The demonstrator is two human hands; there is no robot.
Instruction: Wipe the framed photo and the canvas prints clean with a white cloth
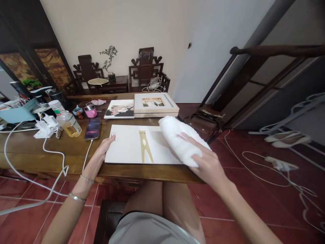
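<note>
A white rectangular panel [127,144] lies flat on the wooden table, near its front edge. On its face is a tan A-shaped piece [145,146] with an oval hole; whether it is printed or attached I cannot tell. My left hand [106,145] grips the panel's left edge, thumb on top and the other fingers mostly hidden. A folded white towel [175,137] is bunched in my right hand [205,159], over the panel's right end, which it covers. Fingers of that hand press into the cloth.
Behind the panel lie a photo print [120,109] and a framed picture [156,103]. To the left are a phone [92,128] with a cable, a pink cup [90,110], a bottle of yellow liquid [69,123] and white plugs [48,125]. A dark chair [203,118] stands right.
</note>
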